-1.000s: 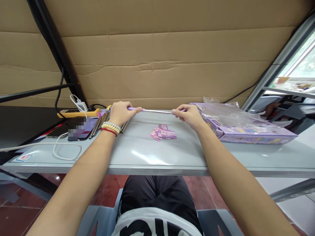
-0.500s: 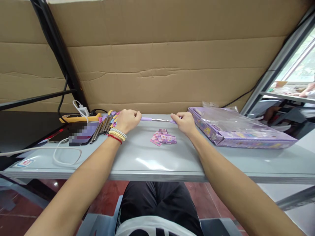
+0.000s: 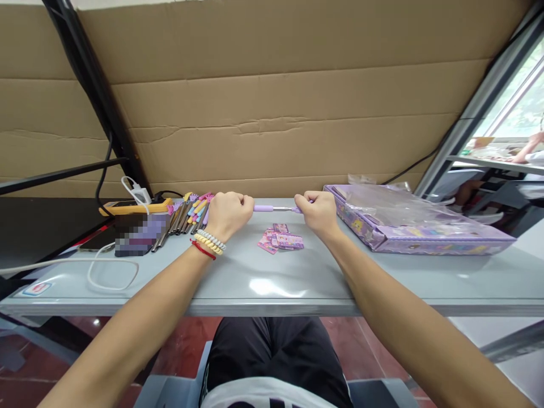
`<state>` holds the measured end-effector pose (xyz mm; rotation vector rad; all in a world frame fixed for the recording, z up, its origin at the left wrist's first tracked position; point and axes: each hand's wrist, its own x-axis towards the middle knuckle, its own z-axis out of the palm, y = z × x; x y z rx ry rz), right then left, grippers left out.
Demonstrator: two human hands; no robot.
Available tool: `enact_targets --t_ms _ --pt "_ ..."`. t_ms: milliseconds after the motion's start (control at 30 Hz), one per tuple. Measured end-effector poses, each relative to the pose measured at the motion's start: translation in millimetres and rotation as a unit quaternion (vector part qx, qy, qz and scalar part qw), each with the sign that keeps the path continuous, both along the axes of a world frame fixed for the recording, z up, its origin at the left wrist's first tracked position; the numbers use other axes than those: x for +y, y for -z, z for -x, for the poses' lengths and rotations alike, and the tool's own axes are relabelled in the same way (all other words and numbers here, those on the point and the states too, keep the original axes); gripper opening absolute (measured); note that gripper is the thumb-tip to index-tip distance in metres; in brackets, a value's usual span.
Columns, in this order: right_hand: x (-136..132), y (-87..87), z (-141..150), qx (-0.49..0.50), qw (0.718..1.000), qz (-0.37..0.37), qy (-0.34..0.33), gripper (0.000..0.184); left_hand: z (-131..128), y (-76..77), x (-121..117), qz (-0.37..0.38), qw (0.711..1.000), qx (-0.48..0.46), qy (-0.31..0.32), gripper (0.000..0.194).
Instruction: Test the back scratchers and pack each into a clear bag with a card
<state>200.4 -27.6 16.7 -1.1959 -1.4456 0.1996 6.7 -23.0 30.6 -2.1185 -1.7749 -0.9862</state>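
Observation:
Both of my hands hold one thin telescopic rod [image 3: 274, 208] with a purple grip and a metal shaft, level above the far part of the grey table [image 3: 272, 283]. My left hand [image 3: 228, 213] is a fist round the purple grip end; bead bracelets circle its wrist. My right hand [image 3: 315, 210] is closed on the other end. Only a short piece of rod shows between the two fists. A small heap of pink and purple cards [image 3: 280, 238] lies on the table just below the rod.
A row of similar rods with coloured tips [image 3: 187, 212] lies left of my left hand, beside a phone [image 3: 136, 235], a yellow power strip [image 3: 134, 207] and a white cable [image 3: 106, 272]. A purple flat box under clear plastic [image 3: 408, 226] sits at right. A cardboard wall stands behind.
My hands have come closer together and the visible rod between them has grown much shorter, its metal shaft pushed in. The camera has tilted slightly.

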Motion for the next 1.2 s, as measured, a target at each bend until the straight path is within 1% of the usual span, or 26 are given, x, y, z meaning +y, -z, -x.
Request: enact_targets --t_ms 167,300,367,467,533,600,667,767,933,1033,1200 --pt "1.4 2.7 1.9 -0.038 0.999 0.031 -0.005 0.036 4.6 7.6 9.3 0.001 1.000 0.020 0.010 0.051" --pt "11.3 9.5 -2.7 -0.043 0.996 0.081 -0.018 0.035 8.8 16.3 18.3 0.008 0.996 0.076 0.049 0.063" --pt "16.2 12.8 -5.8 -0.043 0.993 0.108 -0.021 0.033 10.9 19.5 21.0 0.009 0.990 0.117 0.082 0.066" --pt "21.0 16.6 -8.7 -0.059 0.989 0.136 -0.029 0.033 13.7 22.9 23.4 0.016 0.971 0.192 0.144 0.066" --pt "22.8 18.5 -9.2 -0.083 0.985 0.144 -0.039 0.035 14.9 24.4 24.3 0.027 0.958 0.232 0.167 0.064" --pt "24.3 20.5 -9.5 -0.105 0.983 0.144 -0.048 0.038 15.4 25.4 24.9 0.038 0.952 0.248 0.177 0.059" --pt "26.3 23.1 -10.0 -0.116 0.982 0.139 -0.061 0.038 15.5 26.5 25.9 0.050 0.951 0.241 0.189 0.052" --pt "30.4 28.5 -11.3 -0.103 0.983 0.128 -0.078 0.038 16.0 28.5 29.0 0.070 0.953 0.208 0.208 0.041" --pt "37.4 37.5 -15.6 -0.068 0.988 0.103 -0.092 0.046 18.3 32.0 36.3 0.094 0.959 0.154 0.217 0.035" --pt "38.3 39.4 -19.4 -0.075 0.984 0.126 -0.096 0.049 19.2 33.3 39.0 0.108 0.964 0.130 0.205 0.035" --pt "36.4 38.2 -21.6 -0.147 0.970 0.170 -0.093 0.049 19.0 33.9 39.1 0.124 0.965 0.123 0.196 0.035"
